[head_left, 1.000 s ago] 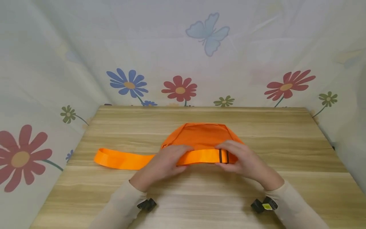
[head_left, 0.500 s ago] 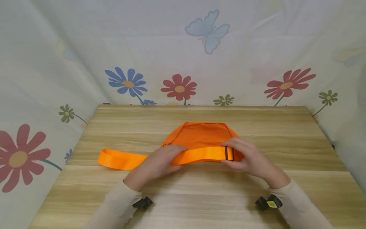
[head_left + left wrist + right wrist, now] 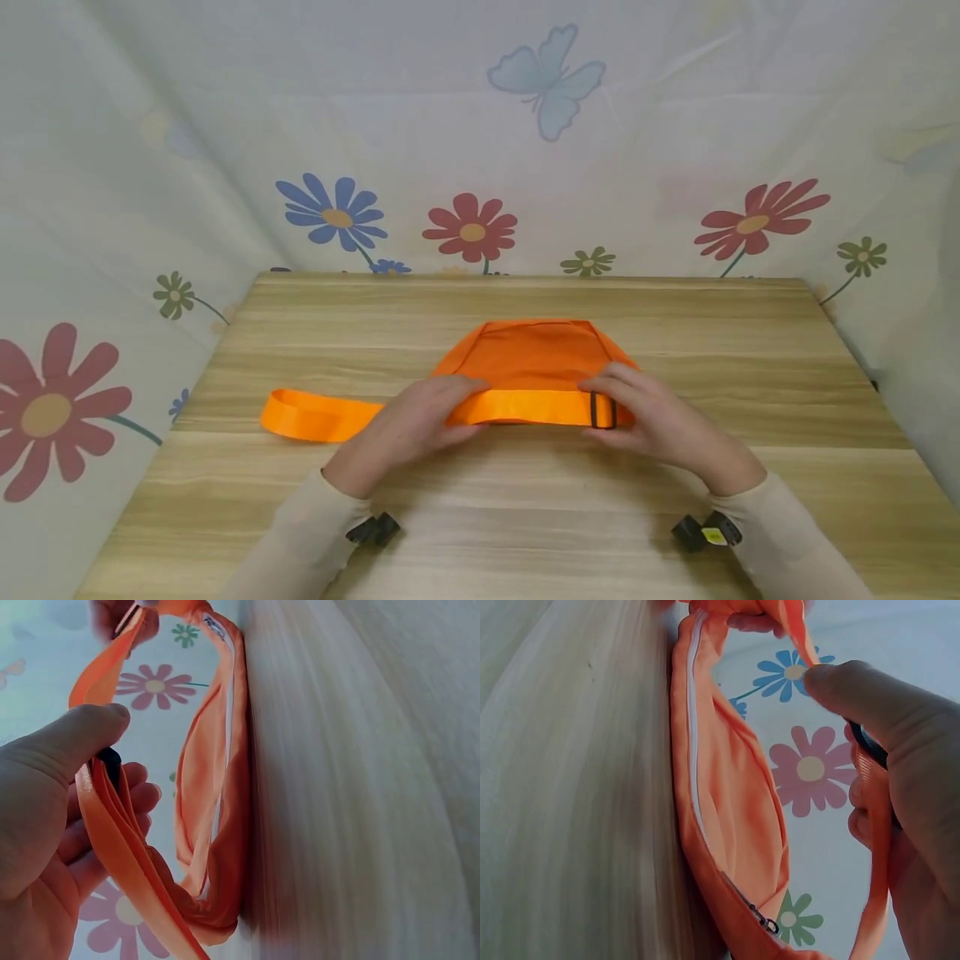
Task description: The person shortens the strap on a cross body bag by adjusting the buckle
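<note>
An orange waist bag [image 3: 536,350] lies on the wooden table, its bright orange strap [image 3: 525,407] stretched in front of it between both hands. My left hand [image 3: 420,421] grips the strap between thumb and fingers; in the left wrist view a black buckle [image 3: 111,761] shows between them. My right hand [image 3: 652,417] pinches the strap at a black slide adjuster [image 3: 602,410]. A white zipper [image 3: 693,727] runs along the bag's edge in the right wrist view, with a metal puller [image 3: 767,924] at one end. A strap loop [image 3: 311,417] extends left, partly hidden behind the left hand.
The wooden table [image 3: 480,533] reaches back to a hanging white cloth [image 3: 420,100] printed with flowers and a butterfly. Black wrist cameras [image 3: 375,530] sit on both wrists. The cloth also encloses the table's left and right sides.
The right hand and slide adjuster have moved right, and the left hand slightly left, lengthening the strap between them. The loop's left end has shifted a little rightward.
</note>
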Demonstrator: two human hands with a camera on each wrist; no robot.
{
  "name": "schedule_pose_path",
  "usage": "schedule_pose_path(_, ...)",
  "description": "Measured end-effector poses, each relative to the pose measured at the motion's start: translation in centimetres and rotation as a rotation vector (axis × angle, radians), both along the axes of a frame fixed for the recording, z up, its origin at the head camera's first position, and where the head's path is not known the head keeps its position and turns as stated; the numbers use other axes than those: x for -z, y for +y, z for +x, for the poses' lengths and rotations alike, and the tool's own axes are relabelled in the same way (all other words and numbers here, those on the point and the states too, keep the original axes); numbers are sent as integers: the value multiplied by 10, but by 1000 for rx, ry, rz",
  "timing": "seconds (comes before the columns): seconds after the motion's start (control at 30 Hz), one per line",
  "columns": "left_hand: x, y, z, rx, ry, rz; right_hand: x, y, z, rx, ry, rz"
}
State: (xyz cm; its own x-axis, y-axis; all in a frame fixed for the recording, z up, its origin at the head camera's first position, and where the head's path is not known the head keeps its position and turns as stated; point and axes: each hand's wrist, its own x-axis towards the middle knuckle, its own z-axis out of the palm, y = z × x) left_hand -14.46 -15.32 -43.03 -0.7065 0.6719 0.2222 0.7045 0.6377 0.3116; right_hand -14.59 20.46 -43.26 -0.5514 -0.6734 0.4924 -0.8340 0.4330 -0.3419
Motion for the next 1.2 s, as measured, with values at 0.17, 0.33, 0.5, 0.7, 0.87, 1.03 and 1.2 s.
schedule_pose_path(0.17,0,-1,-2,41,43,10,0,6,-1,17,-4,14)
schedule_pose_path(0.33,1,-2,-2,44,50,2,0,13,-1,40,-20,31)
schedule_pose_path(0.5,0,-7,-1,31,49,-10,1,24,-1,65,-10,31)
schedule_pose_path(0.7,-1,-13,1,1,46,-28,-1,40,0,75,-16,34)
schedule_pose_path(0.87,-3,-19,2,-17,30,-32,-2,53,1,92,-27,43)
schedule_pose_path(1.03,-4,-27,3,-1,30,-3,-5,65,3,107,-37,29)
schedule_pose_path(1.2,-5,-36,3,1,29,31,-7,78,4,136,-57,-4)
